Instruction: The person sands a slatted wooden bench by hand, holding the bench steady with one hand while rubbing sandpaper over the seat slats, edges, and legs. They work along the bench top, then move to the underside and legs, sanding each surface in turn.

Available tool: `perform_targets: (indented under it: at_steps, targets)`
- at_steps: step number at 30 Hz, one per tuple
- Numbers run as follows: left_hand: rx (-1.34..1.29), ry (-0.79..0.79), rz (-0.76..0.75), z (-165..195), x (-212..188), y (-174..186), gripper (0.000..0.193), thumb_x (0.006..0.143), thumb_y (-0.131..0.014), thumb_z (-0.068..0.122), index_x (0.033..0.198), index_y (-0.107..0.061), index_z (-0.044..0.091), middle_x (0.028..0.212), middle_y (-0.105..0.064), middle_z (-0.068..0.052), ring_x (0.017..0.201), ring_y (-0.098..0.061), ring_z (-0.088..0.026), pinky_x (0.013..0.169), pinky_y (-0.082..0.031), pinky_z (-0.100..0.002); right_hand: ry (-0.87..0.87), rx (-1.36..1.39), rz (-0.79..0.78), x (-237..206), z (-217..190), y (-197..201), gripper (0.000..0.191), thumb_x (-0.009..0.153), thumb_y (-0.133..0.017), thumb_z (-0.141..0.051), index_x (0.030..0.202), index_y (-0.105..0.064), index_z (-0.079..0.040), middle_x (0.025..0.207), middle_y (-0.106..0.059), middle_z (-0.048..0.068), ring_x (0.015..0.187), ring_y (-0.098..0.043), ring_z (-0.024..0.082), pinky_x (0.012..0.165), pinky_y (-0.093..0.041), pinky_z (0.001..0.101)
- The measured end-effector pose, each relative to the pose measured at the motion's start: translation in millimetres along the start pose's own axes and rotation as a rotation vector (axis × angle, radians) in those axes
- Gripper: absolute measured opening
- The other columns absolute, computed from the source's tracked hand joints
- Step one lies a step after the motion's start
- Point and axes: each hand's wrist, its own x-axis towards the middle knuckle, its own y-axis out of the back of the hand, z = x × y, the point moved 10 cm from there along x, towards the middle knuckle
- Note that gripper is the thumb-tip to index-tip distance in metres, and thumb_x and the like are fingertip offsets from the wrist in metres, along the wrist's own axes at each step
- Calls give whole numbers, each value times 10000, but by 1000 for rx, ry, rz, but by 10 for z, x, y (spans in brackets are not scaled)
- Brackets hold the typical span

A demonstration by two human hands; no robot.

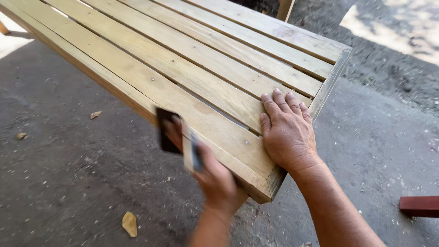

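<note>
We see soft, even daylight; most of the scene sits in open shade. Bright, washed-out sun patches show at the top-right and top-left corners. The left hand [215,178] and its dark sanding block [171,132] are motion-blurred. The right hand [288,132] and slatted wooden bench [192,59] are sharp. Slat lines fan out wide-angle.

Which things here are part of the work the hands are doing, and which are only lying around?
In use:
- slatted wooden frame
- dark sanding pad, blurred, held by the left hand against the frame's side edge
- right hand, flat on the slats

Lying about:
- dry leaves on the ground
- red-brown wooden piece at right
</note>
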Motion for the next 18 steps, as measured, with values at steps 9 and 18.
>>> perform_targets:
  at_steps: [9,18]
  targets:
    - [107,-197,74,946,175,-173,612,1111,-299,277,1663,-170,45,1756,-76,-209,1654,-58,-387,1351,-62,-507,33,158,123,127,-58,307,370,991,-566,-280,1292,-694,-108,1385,-660,94,1266,-610,300,1090,-450,404]
    - [28,-125,160,86,778,-55,571,1120,-370,210,1654,-266,37,1756,-176,-250,1651,-107,-438,1352,-69,-537,265,43,14,-71,-417,227,576,1035,-474,-496,1492,-509,-147,1574,-419,136,1462,-339,333,1162,-251,456]
